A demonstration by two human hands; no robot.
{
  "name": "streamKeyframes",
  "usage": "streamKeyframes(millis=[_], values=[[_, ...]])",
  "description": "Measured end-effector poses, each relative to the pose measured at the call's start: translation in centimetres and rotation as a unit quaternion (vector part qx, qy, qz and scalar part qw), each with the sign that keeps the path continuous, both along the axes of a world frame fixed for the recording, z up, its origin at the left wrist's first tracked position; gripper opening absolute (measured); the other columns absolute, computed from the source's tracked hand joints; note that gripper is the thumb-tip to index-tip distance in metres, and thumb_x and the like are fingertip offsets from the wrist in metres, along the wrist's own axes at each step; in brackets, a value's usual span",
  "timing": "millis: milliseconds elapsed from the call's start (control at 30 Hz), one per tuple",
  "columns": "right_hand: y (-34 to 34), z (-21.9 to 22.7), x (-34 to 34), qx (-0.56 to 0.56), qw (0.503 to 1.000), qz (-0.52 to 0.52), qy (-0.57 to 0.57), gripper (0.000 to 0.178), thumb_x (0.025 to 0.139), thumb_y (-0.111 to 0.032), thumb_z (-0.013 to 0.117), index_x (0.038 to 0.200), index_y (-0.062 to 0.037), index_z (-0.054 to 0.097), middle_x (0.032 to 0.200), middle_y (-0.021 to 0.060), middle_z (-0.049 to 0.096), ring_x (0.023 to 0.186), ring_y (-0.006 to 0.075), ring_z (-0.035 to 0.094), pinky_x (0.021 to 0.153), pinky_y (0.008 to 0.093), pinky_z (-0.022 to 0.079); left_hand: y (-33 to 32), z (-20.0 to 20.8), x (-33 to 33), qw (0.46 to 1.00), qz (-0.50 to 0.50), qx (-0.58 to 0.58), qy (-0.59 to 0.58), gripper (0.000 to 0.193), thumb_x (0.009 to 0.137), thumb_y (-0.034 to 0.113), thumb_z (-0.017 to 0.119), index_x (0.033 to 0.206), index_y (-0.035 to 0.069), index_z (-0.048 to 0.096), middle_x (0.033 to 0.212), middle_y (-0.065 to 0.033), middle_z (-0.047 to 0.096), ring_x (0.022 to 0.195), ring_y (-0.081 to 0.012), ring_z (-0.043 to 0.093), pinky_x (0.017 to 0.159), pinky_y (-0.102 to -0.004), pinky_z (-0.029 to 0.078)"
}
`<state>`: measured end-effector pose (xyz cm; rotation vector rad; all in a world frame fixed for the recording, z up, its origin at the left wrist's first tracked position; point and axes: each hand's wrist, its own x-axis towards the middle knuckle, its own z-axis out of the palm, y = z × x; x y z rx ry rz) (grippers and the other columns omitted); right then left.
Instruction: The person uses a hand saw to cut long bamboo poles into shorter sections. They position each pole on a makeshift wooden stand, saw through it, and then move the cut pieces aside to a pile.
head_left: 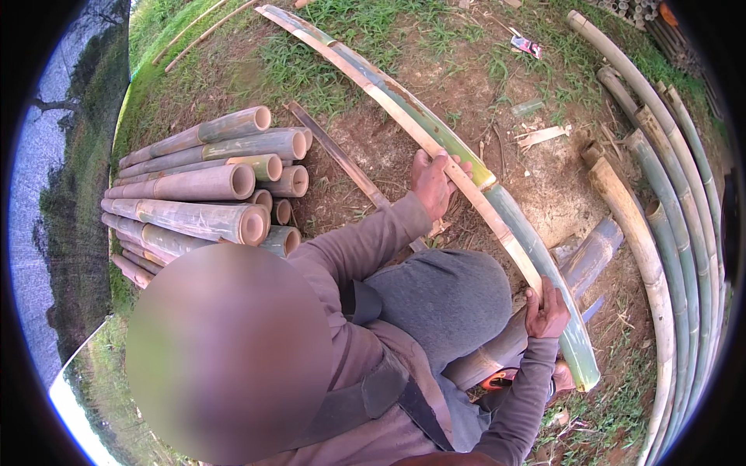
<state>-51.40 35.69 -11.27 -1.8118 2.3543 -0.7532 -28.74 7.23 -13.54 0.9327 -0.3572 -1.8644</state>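
A long length of split bamboo [507, 208] runs from the far left down to the near right, green on its outer face with a pale cut edge along one side. My left hand [435, 184] is closed around the pale edge near the middle, its fingers reaching behind. Further down, my right hand [547, 312] grips the same length close to its near end, thumb against the pale edge. Below the split bamboo, a thick grey bamboo pole [594, 250] slants across the ground beside my grey-trousered leg [447, 303].
Several cut bamboo poles [198, 185] lie stacked at the left, open ends facing me. Long curved-looking poles [637, 225] line the right. A narrow bamboo slat [336, 151] lies on the dirt beyond my left arm. Pale scraps [544, 137] and a small wrapper [526, 46] lie farther off.
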Motion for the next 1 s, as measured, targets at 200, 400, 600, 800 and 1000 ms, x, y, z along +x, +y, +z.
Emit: streamKeyframes(millis=[200,400,600,800,1000], values=[[-0.5,0.0,0.1,-0.002,1.0,0.012,0.01,0.045,0.093,-0.034,0.079,0.129,-0.008,0.072,0.085,0.0173,0.065,0.072,0.0395,0.068,0.063,0.0471,0.052,-0.2,0.0,0.5,1.0,0.001,0.007,-0.014,0.019,0.112,0.014,0.045,0.129,0.009,0.038,0.117,-0.0136,0.056,0.103,-0.0308,0.071,0.091,-0.0522,0.063],[0.4,-0.9,-0.8,-0.05,0.998,0.006,0.024,0.047,0.092,-0.035,0.081,0.13,-0.0085,0.071,0.088,0.0171,0.069,0.075,0.0391,0.069,0.065,0.0469,0.054,-0.4,0.1,-1.1,1.0,-0.024,-0.003,-0.02,0.025,0.112,0.015,0.049,0.132,0.007,0.037,0.123,-0.015,0.053,0.116,-0.035,0.066,0.104,-0.0571,0.058],[-1.2,-0.9,-1.8,-0.003,0.996,-0.052,0.071,0.044,0.086,-0.043,0.084,0.12,-0.0167,0.075,0.098,0.007,0.067,0.093,0.0317,0.067,0.083,0.0466,0.049,0.9,-4.9,3.2,0.935,-0.055,-0.129,-0.326,0.045,0.104,0.019,0.065,0.144,0.011,0.046,0.12,-0.0117,0.06,0.112,-0.0248,0.062,0.093,-0.0413,0.057],[0.0,-3.0,-1.2,-0.034,0.987,-0.131,0.082,0.042,0.081,-0.044,0.087,0.115,-0.019,0.079,0.115,0.0024,0.065,0.113,0.0277,0.06,0.097,0.0484,0.045,0.6,-1.3,1.1,0.419,-0.156,-0.741,-0.501,0.047,0.089,0.023,0.082,0.134,0.018,0.07,0.129,-0.0062,0.067,0.126,-0.026,0.059,0.101,-0.0415,0.047],[-0.3,-4.8,-0.3,-0.075,0.978,-0.166,0.105,0.044,0.082,-0.041,0.087,0.119,-0.0197,0.08,0.123,0.0028,0.067,0.121,0.0311,0.059,0.108,0.0493,0.044,-2.9,-2.3,-0.8,0.302,-0.253,-0.815,-0.424,0.041,0.086,0.021,0.083,0.126,0.015,0.077,0.117,-0.0038,0.074,0.109,-0.027,0.069,0.097,-0.0422,0.051]])
